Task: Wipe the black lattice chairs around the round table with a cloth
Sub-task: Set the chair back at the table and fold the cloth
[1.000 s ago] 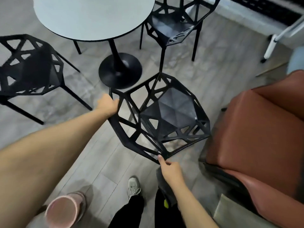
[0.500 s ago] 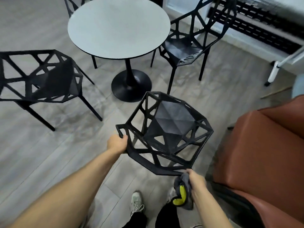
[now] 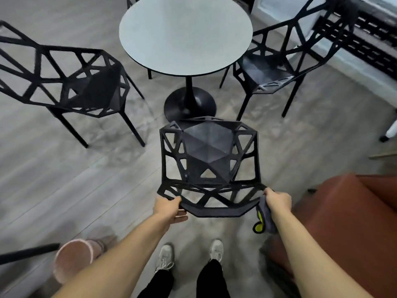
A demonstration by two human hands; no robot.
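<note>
This looks like a small lounge or break corner — the kind found in an office or a flat, though the view cannot settle which. A round pedestal bench [image 3: 185, 34] with a pale grey top stands on grey wood-look plank flooring [image 3: 64, 179], ringed by black lattice chairs [image 3: 209, 166] of one matching set. A rust-brown upholstered sofa [image 3: 352, 222] sits close by on the right, and a black slatted panel [image 3: 365, 39] — perhaps a radiator cover — runs along the far wall.

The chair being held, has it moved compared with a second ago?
Yes. The held chair has been turned: its backrest edge now faces the person squarely and its seat points at the round table's base, where earlier it sat skewed toward the brown sofa.
</note>
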